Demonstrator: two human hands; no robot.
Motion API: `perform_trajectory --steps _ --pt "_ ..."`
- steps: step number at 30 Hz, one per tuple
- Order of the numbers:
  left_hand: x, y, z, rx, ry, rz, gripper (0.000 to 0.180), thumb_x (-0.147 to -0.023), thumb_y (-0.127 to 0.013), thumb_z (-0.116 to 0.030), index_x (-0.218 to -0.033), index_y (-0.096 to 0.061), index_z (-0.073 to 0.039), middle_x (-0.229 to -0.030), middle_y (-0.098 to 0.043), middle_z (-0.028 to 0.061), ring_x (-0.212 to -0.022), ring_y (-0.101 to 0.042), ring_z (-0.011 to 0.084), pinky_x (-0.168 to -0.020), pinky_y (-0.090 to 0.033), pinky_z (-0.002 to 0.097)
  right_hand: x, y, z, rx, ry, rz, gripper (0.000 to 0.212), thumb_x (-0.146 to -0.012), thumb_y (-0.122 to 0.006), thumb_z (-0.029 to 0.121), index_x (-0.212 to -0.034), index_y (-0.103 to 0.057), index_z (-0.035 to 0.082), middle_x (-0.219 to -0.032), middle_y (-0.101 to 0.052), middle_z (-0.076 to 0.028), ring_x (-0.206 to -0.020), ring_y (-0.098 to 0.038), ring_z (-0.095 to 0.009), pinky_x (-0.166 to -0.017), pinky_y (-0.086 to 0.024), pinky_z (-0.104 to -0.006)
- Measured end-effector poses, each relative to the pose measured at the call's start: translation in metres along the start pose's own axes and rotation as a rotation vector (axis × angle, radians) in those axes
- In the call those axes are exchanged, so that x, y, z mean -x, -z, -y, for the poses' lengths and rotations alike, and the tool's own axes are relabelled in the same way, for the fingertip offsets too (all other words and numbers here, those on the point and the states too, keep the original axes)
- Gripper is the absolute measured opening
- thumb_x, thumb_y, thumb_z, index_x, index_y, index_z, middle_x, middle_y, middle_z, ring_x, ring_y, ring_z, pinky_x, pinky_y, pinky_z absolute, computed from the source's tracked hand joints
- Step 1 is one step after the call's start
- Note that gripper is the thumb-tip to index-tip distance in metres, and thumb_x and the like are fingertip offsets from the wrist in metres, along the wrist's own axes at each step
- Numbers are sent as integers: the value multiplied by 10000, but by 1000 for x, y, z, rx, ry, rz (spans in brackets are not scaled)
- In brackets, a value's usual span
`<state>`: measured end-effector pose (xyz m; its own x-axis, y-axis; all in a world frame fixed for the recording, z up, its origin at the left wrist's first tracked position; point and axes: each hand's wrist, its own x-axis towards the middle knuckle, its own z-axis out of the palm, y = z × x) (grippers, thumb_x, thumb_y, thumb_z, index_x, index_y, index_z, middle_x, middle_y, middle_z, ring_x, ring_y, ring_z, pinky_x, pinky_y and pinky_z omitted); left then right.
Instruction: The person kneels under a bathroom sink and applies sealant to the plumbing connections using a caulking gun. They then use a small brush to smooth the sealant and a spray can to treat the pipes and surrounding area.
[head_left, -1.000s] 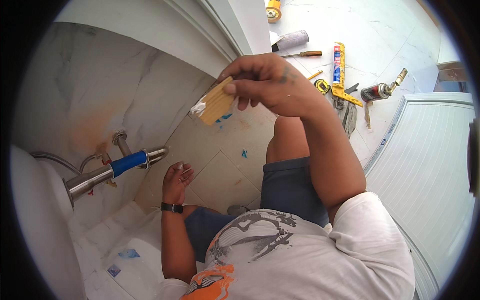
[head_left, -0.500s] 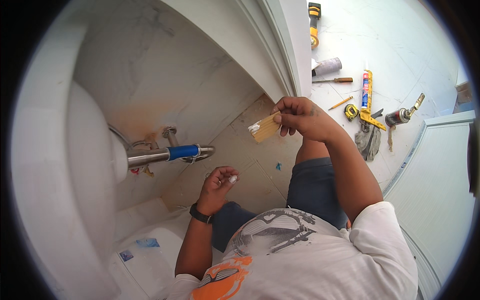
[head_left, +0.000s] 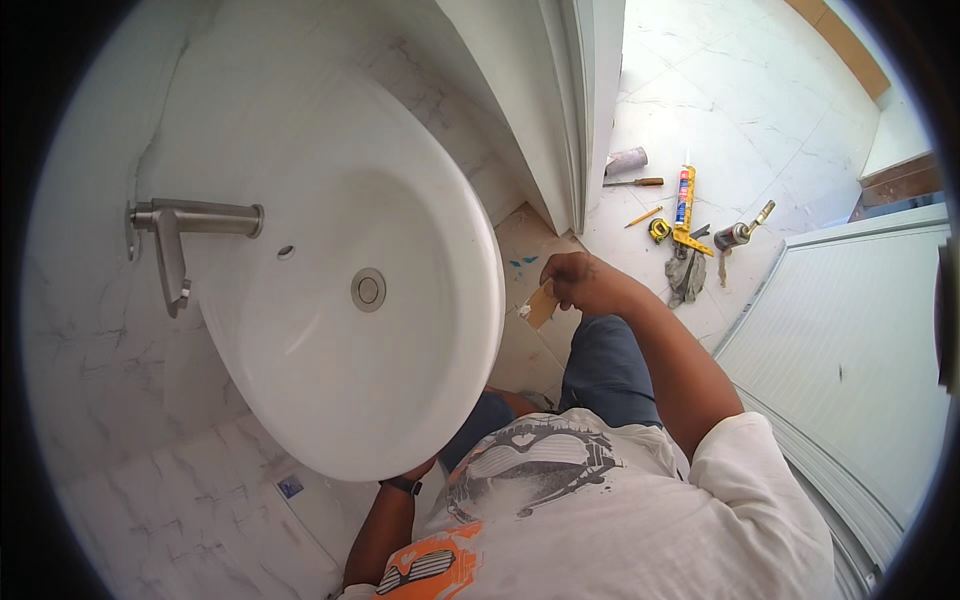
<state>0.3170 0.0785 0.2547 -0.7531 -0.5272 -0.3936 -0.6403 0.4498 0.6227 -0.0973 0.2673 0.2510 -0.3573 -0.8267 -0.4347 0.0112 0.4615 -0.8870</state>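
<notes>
Between the fingers of my right hand (head_left: 578, 278) is a small flat piece of wood (head_left: 542, 308), with white paste smeared on its far left end. It hangs in the air just right of the white oval washbasin (head_left: 492, 290). My left hand (head_left: 424, 468) reaches under the basin's near edge. Only its back near the wrist shows beside a black watch (head_left: 402, 485); the fingers are hidden by the basin.
A metal tap (head_left: 205, 217) juts over the basin. On the floor to the right lie a caulking gun (head_left: 686, 205), tape measure (head_left: 659, 230), pencil (head_left: 643, 216), screwdriver (head_left: 640, 182), gas torch (head_left: 735, 235) and grey glove (head_left: 686, 275). A door frame (head_left: 580, 120) stands ahead; a pale door (head_left: 840, 310) is at right.
My view has risen, so the basin's top shows and covers the pipe below. My left hand has gone out of sight beneath the basin. The wood in my right hand now tilts more steeply.
</notes>
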Motion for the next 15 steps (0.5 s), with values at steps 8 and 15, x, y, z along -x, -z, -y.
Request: perform_trajectory --steps 8,15 --pt "111 69 -69 564 503 -53 239 -964 -671 -96 -1169 -625 17 -1021 -709 96 -957 -696 162 -863 -553 305 137 31 88 331 -138 -248 212 -930 -568 118 -1057 -687 -4 -963 -725 -228 -938 -708 -383 -834 -547 -462" --pt "159 185 -184 655 351 79 228 -984 -644 -86 -1182 -595 14 -1051 -708 114 -975 -691 180 -904 -556 329 218 45 169 321 -255 -321 218 -920 -582 108 -1074 -687 -6 -967 -724 -220 -928 -696 -391 -820 -546 -442"
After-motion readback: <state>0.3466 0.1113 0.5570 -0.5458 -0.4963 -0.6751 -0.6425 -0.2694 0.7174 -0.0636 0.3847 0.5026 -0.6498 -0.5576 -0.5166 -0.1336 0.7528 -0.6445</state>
